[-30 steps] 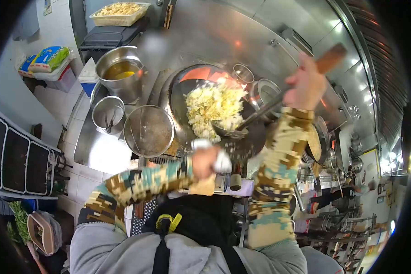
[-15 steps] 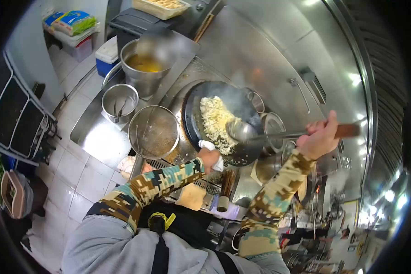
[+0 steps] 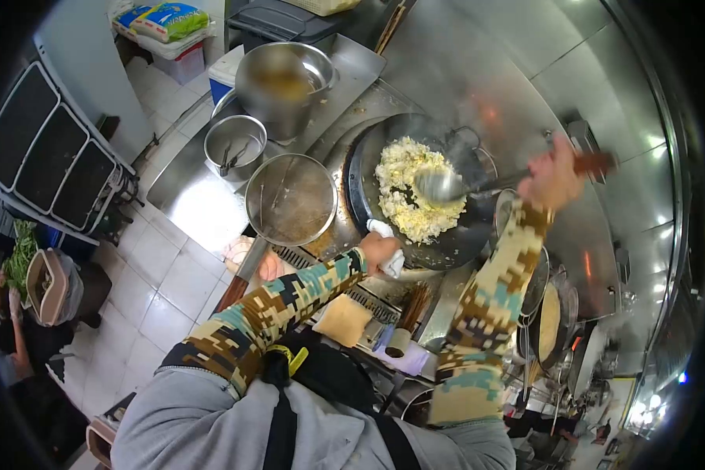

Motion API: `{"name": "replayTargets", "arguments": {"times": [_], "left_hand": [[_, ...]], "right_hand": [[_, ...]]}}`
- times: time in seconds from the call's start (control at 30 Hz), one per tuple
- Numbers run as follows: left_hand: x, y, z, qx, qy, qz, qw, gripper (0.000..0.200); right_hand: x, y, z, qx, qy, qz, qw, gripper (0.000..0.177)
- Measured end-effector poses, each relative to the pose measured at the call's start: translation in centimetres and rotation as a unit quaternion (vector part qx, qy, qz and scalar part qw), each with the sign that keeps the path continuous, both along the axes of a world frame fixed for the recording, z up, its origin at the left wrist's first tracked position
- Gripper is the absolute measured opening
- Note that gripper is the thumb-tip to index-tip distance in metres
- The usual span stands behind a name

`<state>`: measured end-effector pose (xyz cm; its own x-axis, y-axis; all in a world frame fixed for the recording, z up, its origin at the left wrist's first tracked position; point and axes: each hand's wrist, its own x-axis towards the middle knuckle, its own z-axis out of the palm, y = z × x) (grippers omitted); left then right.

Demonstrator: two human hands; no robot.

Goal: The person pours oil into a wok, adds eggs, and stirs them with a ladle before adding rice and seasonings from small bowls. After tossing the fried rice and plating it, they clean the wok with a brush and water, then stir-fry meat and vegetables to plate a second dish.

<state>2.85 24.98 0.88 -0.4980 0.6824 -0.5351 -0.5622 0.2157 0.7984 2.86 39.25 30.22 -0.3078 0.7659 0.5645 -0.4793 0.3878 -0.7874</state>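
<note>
A black wok [image 3: 478, 223] sits on the stove with crumbly white and yellow food [image 3: 406, 215], like egg fried rice, spread in its middle. My left hand [image 3: 377, 247] is closed on a folded white cloth [image 3: 393, 265] at the wok's near-left rim. Above the wok's right side, my right hand [image 3: 554, 178] grips a long-handled ladle [image 3: 440, 186] by its wooden end. The ladle's bowl, blurred by motion, is over the food. The cloth hides the rim beneath my left fingers.
Left of the wok rests a round strainer [image 3: 291, 200]. Behind it stand a small steel pot [image 3: 235, 145] with utensils and a larger steel pot [image 3: 321, 78]. Another pan [image 3: 560, 313] is at right. At far left a co-worker's hands [image 3: 6, 294] hold greens [image 3: 22, 254].
The ladle has swung, and the food has gone from a long heap to a broader, ring-like spread. The view has shifted, bringing a co-worker's hands into sight at the left.
</note>
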Motion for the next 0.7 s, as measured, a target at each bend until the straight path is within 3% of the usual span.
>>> {"name": "replayTargets", "arguments": {"times": [0.03, 0.1, 0.13, 0.17, 0.27, 0.3, 0.33, 0.4, 0.43, 0.47, 0.5, 0.6, 0.63, 0.7], "left_hand": [[-0.3, 0.5, -1.1, -0.023, 0.048, -0.029, 0.998, 0.042], [0.3, 0.7, -1.5, 0.044, -0.087, -0.010, 0.995, 0.026], [0.4, 1.7, -2.3, 0.078, -0.152, 0.033, 0.985, 0.021], [-0.4, 1.8, -2.1, 0.070, -0.148, 0.024, 0.986, 0.019], [0.1, 0.4, 1.1, 0.027, -0.155, 0.023, 0.987, 0.020], [-0.2, 0.7, 0.6, 0.022, -0.184, 0.017, 0.983, 0.021], [-0.1, 0.9, -0.1, 0.013, -0.217, 0.007, 0.976, 0.022], [-0.4, 0.8, -0.6, 0.034, -0.176, -0.012, 0.984, 0.025], [-0.7, 0.6, -0.4, 0.039, -0.175, -0.002, 0.984, 0.025], [-0.4, 0.5, -0.5, 0.044, -0.181, 0.007, 0.982, 0.026], [-1.2, 1.6, -1.4, -0.040, -0.104, 0.011, 0.994, 0.023], [-0.3, 1.2, -1.4, 0.045, -0.193, 0.028, 0.980, 0.020], [-0.2, 0.8, -0.7, 0.050, -0.174, 0.019, 0.983, 0.018], [-0.5, 0.9, -0.7, 0.054, -0.171, 0.019, 0.984, 0.018]], "right_hand": [[0.4, 1.3, -1.9, 0.033, 0.066, 0.014, 0.997, 0.016], [-2.0, 3.0, -5.4, -0.038, -0.011, -0.004, 0.999, 0.015], [-3.2, 3.4, -5.7, -0.070, -0.040, -0.010, 0.997, 0.014], [-3.1, 3.7, -3.4, -0.039, -0.054, -0.004, 0.998, 0.013], [-0.5, 2.6, -1.1, -0.008, 0.067, 0.037, 0.997, 0.012], [-0.3, 3.5, -3.8, 0.021, 0.085, 0.024, 0.996, 0.013], [-0.1, 4.7, -5.4, -0.001, 0.019, 0.014, 1.000, 0.014], [-1.5, 5.6, -5.8, -0.046, -0.084, 0.001, 0.995, 0.016], [-0.4, 6.6, -3.3, -0.038, -0.124, -0.028, 0.991, 0.016], [0.2, 6.3, -3.8, -0.043, -0.108, -0.044, 0.992, 0.015], [0.1, 6.1, -4.0, -0.042, -0.085, -0.055, 0.994, 0.014], [1.6, 5.6, -6.2, -0.050, -0.029, -0.109, 0.992, 0.014], [2.5, 5.4, -6.5, -0.056, -0.007, -0.135, 0.989, 0.014], [2.4, 4.3, -5.5, -0.078, -0.016, -0.074, 0.994, 0.017]]}}
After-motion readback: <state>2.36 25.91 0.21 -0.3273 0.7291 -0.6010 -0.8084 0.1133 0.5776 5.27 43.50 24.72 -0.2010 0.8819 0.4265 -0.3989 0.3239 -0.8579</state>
